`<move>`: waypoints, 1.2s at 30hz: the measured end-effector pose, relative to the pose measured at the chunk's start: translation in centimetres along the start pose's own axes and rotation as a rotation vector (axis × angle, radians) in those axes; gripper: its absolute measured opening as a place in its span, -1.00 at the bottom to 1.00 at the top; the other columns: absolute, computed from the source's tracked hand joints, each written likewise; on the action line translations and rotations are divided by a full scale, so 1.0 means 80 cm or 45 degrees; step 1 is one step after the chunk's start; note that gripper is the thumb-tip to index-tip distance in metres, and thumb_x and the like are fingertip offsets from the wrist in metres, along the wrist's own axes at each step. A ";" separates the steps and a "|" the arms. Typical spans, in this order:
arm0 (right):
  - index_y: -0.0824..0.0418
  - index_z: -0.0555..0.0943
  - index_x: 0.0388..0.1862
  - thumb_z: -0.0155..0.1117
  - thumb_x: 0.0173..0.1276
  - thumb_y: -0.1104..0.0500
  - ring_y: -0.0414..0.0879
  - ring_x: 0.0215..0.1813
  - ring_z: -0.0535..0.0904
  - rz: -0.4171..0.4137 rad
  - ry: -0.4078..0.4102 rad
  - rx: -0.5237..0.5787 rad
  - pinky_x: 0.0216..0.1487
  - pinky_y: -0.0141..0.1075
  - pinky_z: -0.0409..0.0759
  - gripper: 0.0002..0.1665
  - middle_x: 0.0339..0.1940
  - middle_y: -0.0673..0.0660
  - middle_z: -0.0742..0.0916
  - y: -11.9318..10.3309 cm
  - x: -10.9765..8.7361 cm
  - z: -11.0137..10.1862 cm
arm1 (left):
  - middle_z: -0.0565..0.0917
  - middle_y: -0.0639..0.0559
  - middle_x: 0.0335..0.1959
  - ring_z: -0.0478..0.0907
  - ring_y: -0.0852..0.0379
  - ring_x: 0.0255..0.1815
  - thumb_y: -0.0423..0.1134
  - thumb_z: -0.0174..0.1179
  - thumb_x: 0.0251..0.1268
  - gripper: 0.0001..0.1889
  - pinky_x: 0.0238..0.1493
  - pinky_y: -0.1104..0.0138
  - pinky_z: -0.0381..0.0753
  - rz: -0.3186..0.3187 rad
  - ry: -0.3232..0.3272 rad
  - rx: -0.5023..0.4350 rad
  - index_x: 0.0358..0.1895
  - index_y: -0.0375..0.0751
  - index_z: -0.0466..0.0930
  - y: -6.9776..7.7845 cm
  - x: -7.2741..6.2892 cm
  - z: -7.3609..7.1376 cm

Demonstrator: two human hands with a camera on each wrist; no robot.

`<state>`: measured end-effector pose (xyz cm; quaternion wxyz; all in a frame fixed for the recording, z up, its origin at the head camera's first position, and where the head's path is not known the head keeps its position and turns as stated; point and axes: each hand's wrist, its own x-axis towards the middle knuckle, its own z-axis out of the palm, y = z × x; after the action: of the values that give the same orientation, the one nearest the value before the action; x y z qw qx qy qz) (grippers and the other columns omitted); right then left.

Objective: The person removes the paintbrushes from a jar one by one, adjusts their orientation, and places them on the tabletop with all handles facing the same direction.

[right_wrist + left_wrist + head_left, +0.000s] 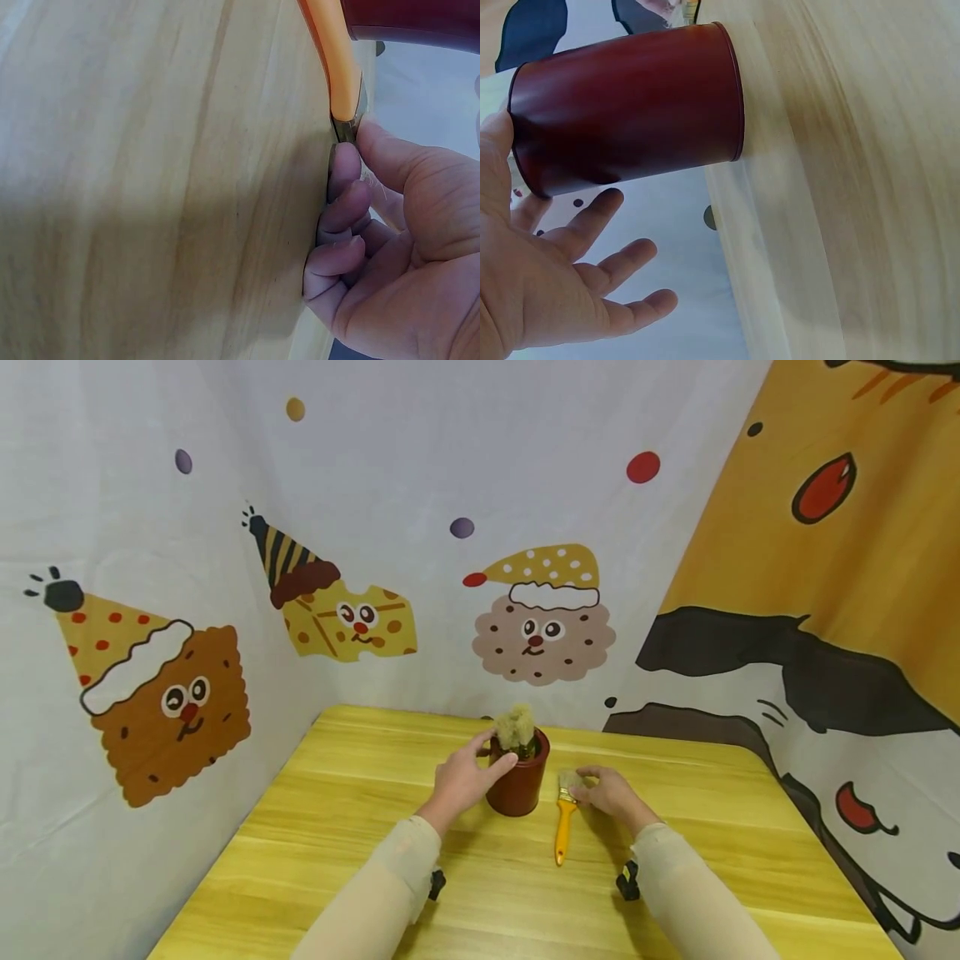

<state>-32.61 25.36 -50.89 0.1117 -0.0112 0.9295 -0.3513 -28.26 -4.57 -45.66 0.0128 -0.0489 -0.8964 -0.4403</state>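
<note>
I note the left hand [463, 781] spread at the rim of the cup [516, 791], toward the surface's [337, 827] far edge, and the right hand [609, 792] pinching the paintbrush [566, 818] beside it; I judge a steady pinch, clear of the cup, advisable.

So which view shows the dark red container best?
The head view: only it shows the dark red container with its opening. Left wrist shows its side large, opening hidden; right wrist shows just a cropped part.

Long cream sleeves [382, 881] with small black devices [628, 881] beneath, one marked yellow
</note>
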 end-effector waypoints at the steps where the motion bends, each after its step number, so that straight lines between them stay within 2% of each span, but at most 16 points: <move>1: 0.28 0.48 0.57 0.35 0.60 0.04 0.36 0.42 0.55 0.001 0.000 -0.006 0.54 0.34 0.35 -0.32 -0.11 0.21 0.85 0.001 0.000 0.000 | 0.63 -0.02 0.47 0.57 -0.21 0.45 0.51 0.14 0.42 -0.20 0.50 -0.43 0.18 -0.001 -0.002 0.003 0.66 0.41 0.27 0.000 0.000 0.000; 4: 0.27 0.47 0.58 0.34 0.61 0.01 0.30 0.33 0.62 0.005 -0.004 -0.009 0.54 0.33 0.36 -0.31 -0.22 0.15 0.85 0.002 0.000 -0.001 | 0.62 -0.02 0.47 0.57 -0.22 0.45 0.50 0.14 0.43 -0.20 0.50 -0.45 0.18 -0.003 -0.002 0.005 0.66 0.43 0.27 0.001 0.000 0.001; 7: 0.26 0.47 0.58 0.33 0.62 -0.02 0.15 0.15 0.70 0.001 0.000 0.002 0.51 0.31 0.39 -0.30 -0.28 0.09 0.85 0.004 0.001 0.000 | 0.62 -0.02 0.48 0.57 -0.22 0.45 0.51 0.13 0.43 -0.21 0.50 -0.46 0.17 -0.006 -0.001 -0.001 0.66 0.45 0.26 0.000 -0.001 0.001; 11: 0.27 0.44 0.61 0.29 0.64 -0.06 -0.04 -0.11 0.72 -0.002 0.003 0.051 0.40 0.18 0.50 -0.28 -0.28 0.08 0.85 0.004 0.002 0.002 | 0.63 -0.01 0.47 0.56 -0.22 0.47 0.51 0.12 0.44 -0.21 0.51 -0.46 0.15 -0.013 0.001 -0.013 0.66 0.46 0.25 -0.001 -0.002 0.001; 14: 0.30 0.39 0.63 0.27 0.66 -0.07 -0.09 -0.18 0.73 -0.003 -0.006 0.117 0.26 0.05 0.60 -0.24 -0.23 0.11 0.86 0.003 -0.002 0.000 | 0.62 -0.03 0.48 0.55 -0.22 0.47 0.50 0.13 0.44 -0.21 0.51 -0.46 0.14 -0.020 -0.005 -0.024 0.66 0.46 0.25 -0.002 -0.002 0.002; 17: 0.35 0.30 0.67 0.22 0.68 -0.08 -0.02 -0.10 0.75 -0.026 -0.030 0.184 0.16 0.01 0.67 -0.19 -0.08 0.21 0.84 0.003 -0.008 -0.006 | 0.61 -0.03 0.49 0.56 -0.21 0.47 0.50 0.12 0.44 -0.21 0.51 -0.46 0.15 -0.020 -0.013 -0.029 0.67 0.45 0.24 -0.002 -0.003 0.002; 21: 0.31 0.22 0.71 0.16 0.69 -0.19 0.16 0.14 0.73 -0.052 -0.047 0.249 0.25 0.10 0.66 -0.11 0.22 0.36 0.76 -0.002 -0.012 -0.020 | 0.62 -0.01 0.48 0.57 -0.20 0.46 0.50 0.12 0.45 -0.22 0.50 -0.45 0.15 -0.009 -0.013 -0.032 0.66 0.47 0.24 -0.002 -0.003 0.001; 24: 0.25 0.21 0.73 0.17 0.67 -0.25 0.26 0.26 0.67 -0.065 -0.037 0.301 0.31 0.19 0.61 -0.08 0.38 0.41 0.68 -0.009 -0.011 -0.033 | 0.62 0.00 0.48 0.57 -0.19 0.46 0.50 0.12 0.45 -0.23 0.51 -0.45 0.15 -0.004 -0.014 -0.033 0.66 0.48 0.24 -0.002 -0.003 0.001; 29: 0.14 0.27 0.72 0.19 0.66 -0.23 0.30 0.28 0.63 -0.136 0.021 0.340 0.33 0.20 0.59 -0.16 0.41 0.38 0.66 -0.026 -0.008 -0.050 | 0.60 -0.03 0.50 0.57 -0.20 0.46 0.49 0.12 0.46 -0.22 0.51 -0.46 0.14 -0.004 -0.021 -0.032 0.67 0.47 0.23 -0.001 -0.003 0.001; 36: 0.01 0.36 0.68 0.25 0.62 -0.25 0.18 0.36 0.64 -0.281 0.069 0.324 0.38 0.12 0.62 -0.20 0.45 0.26 0.66 -0.053 -0.016 -0.056 | 0.60 -0.05 0.50 0.57 -0.24 0.45 0.48 0.12 0.47 -0.23 0.50 -0.45 0.16 -0.008 -0.020 -0.025 0.67 0.47 0.22 -0.001 -0.003 0.002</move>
<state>-32.59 25.22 -44.56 0.0479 -0.0896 0.8732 -0.4766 -28.03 -4.53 -45.84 0.0038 -0.0498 -0.8923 -0.4487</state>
